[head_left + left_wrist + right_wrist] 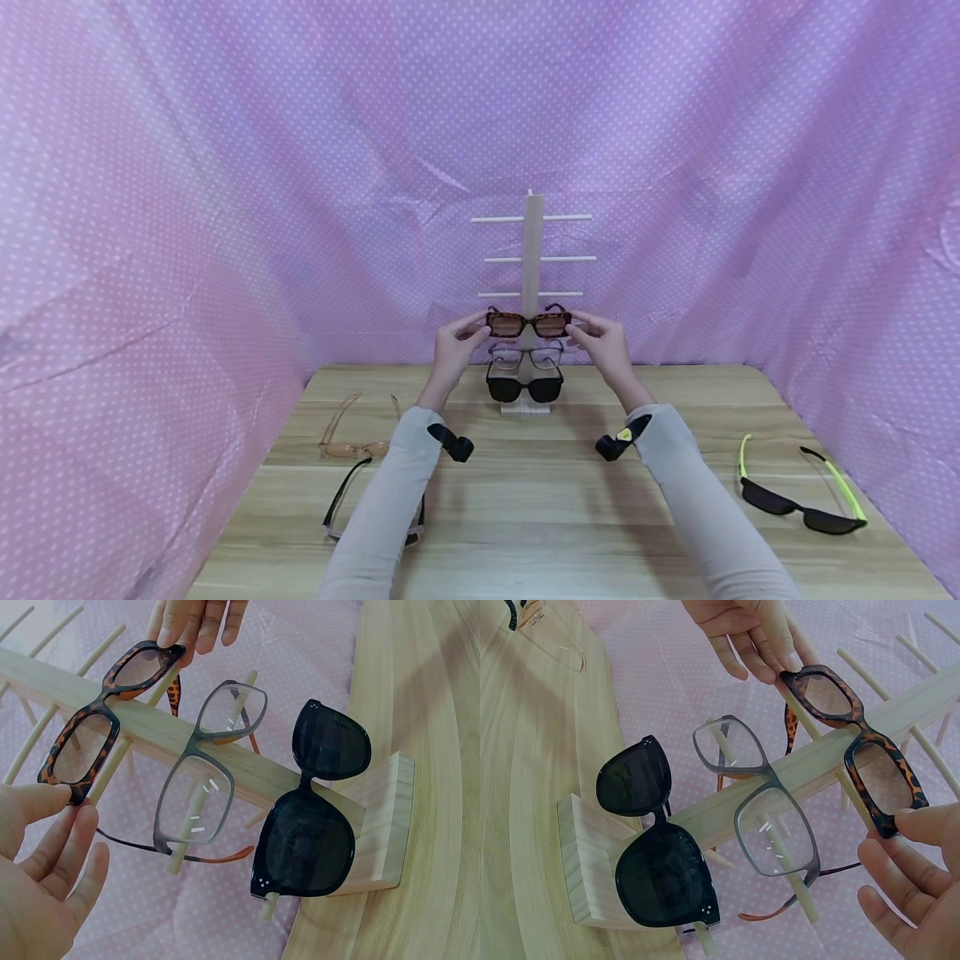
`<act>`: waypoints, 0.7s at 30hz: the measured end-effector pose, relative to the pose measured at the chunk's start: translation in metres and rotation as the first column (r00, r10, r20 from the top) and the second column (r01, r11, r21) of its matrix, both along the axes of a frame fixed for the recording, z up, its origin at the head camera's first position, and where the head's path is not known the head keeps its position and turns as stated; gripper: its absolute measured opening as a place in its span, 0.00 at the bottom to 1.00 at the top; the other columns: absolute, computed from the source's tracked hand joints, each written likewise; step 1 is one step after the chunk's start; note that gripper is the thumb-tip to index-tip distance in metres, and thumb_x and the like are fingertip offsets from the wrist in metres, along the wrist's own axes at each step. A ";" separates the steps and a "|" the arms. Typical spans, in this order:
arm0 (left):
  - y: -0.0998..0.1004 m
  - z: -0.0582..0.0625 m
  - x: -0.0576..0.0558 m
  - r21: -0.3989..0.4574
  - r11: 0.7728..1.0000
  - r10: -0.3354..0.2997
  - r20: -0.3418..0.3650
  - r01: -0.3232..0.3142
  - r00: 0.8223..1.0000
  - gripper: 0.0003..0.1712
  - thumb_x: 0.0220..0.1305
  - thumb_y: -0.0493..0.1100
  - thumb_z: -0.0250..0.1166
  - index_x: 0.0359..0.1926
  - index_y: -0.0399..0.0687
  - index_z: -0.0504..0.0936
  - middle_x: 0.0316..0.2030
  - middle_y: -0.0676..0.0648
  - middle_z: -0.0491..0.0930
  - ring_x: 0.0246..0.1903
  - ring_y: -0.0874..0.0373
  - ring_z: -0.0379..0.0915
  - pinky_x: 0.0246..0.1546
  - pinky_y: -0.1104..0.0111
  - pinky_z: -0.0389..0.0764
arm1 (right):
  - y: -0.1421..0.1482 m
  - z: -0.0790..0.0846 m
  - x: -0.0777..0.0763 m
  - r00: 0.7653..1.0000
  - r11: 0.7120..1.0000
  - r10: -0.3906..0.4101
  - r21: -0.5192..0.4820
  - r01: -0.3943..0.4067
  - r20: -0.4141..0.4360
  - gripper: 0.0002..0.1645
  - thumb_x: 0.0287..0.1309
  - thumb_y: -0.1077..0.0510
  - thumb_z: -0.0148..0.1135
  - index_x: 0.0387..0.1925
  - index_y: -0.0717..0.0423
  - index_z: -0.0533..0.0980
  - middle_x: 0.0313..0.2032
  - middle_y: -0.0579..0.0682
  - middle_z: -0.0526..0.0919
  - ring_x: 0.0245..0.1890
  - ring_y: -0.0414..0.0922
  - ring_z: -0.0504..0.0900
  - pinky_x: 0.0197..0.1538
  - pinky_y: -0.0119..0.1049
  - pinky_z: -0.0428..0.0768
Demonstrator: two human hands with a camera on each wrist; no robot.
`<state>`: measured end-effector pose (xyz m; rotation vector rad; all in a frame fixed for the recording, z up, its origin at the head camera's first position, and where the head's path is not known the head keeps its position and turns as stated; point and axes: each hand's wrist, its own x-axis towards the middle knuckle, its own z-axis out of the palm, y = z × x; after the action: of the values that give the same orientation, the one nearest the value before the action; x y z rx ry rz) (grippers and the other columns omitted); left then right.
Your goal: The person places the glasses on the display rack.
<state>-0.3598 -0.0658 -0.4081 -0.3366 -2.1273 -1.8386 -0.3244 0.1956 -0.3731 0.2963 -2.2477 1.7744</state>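
Note:
Tortoiseshell sunglasses [528, 317] with brown lenses are at the wooden display stand [532, 242], level with a pair of its pegs. My left hand [454, 348] pinches their left corner between thumb and fingers, and my right hand [604, 343] pinches the right corner. Both wrist views show the tortoiseshell frame in front of the post; whether its full weight rests on the pegs I cannot tell. Just below hang grey-framed clear glasses [196, 796]. Under those, black sunglasses [666, 874] hang on the lowest pegs, near the stand's base [525, 408].
Bare pegs [570, 259] stick out higher on the stand. Pale orange glasses [352, 450] and dark-templed glasses [347, 492], partly behind my left sleeve, lie on the table's left. Black sunglasses with lime temples [801, 507] lie at right. Pink dotted cloth [337, 167] surrounds the table.

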 end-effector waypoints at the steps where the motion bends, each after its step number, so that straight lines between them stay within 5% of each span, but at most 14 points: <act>1: 0.000 0.000 0.000 0.001 1.000 0.003 -0.003 -0.003 1.000 0.18 0.66 0.36 0.69 0.56 0.45 0.86 0.41 0.36 0.88 0.36 0.61 0.84 0.39 0.75 0.82 | 0.000 0.001 0.000 1.000 1.000 -0.003 0.008 0.003 0.002 0.22 0.67 0.67 0.62 0.61 0.72 0.76 0.47 0.77 0.82 0.30 0.41 0.89 0.38 0.26 0.84; 4: 0.000 0.001 0.001 0.000 1.000 0.007 -0.007 -0.007 1.000 0.17 0.67 0.36 0.69 0.56 0.46 0.87 0.40 0.35 0.88 0.38 0.53 0.86 0.39 0.75 0.82 | -0.001 0.002 0.001 1.000 1.000 -0.014 0.023 0.014 0.005 0.22 0.68 0.66 0.62 0.61 0.70 0.76 0.47 0.76 0.83 0.33 0.48 0.90 0.40 0.29 0.85; 9: 0.001 0.001 0.003 -0.012 1.000 0.004 -0.002 -0.004 1.000 0.18 0.67 0.37 0.68 0.58 0.46 0.86 0.41 0.35 0.88 0.43 0.43 0.86 0.39 0.74 0.81 | 0.000 0.001 0.002 1.000 1.000 -0.007 0.021 0.006 0.009 0.23 0.69 0.66 0.62 0.62 0.70 0.75 0.48 0.76 0.83 0.30 0.38 0.88 0.40 0.28 0.85; 16: 0.003 0.001 0.004 -0.014 1.000 0.005 -0.024 -0.006 1.000 0.19 0.67 0.35 0.68 0.58 0.43 0.85 0.41 0.34 0.88 0.40 0.53 0.86 0.41 0.74 0.82 | 0.000 0.001 0.005 1.000 1.000 -0.017 0.020 0.016 0.012 0.22 0.69 0.65 0.62 0.62 0.70 0.76 0.48 0.76 0.83 0.36 0.52 0.91 0.39 0.26 0.84; 21: 0.003 0.002 0.006 -0.028 0.999 0.026 -0.005 -0.026 1.000 0.19 0.67 0.35 0.68 0.59 0.43 0.84 0.42 0.35 0.88 0.40 0.54 0.86 0.41 0.73 0.82 | -0.001 0.001 0.003 0.999 0.999 -0.024 0.045 0.023 0.021 0.23 0.69 0.65 0.61 0.62 0.70 0.75 0.48 0.76 0.83 0.36 0.53 0.90 0.39 0.26 0.84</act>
<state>-0.3535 -0.0625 -0.4061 -0.3185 -2.1458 -1.7935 -0.3216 0.1941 -0.3724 0.2588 -2.2985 1.7261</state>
